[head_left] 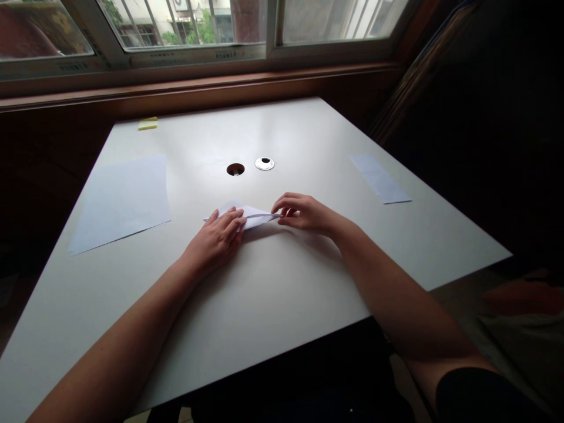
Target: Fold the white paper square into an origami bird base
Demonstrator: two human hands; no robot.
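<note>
A folded sheet of white paper [254,216] lies on the white table [273,276] between my hands. It tapers to a point on the right, and its upper layer lifts a little. My left hand [219,235] rests over its left part, fingers stretched out flat across it. At the right tip, my right hand [304,212] pinches the paper between thumb and fingers. The left end of the paper is partly hidden beneath my left fingers.
White sheets [127,200] lie at the table's left, and a narrow paper strip [381,179] at the right. Beyond my hands are a round hole [235,170] and a round cover [265,164]. A yellow sticky-note pad [148,124] sits by the far edge, below a window [185,26].
</note>
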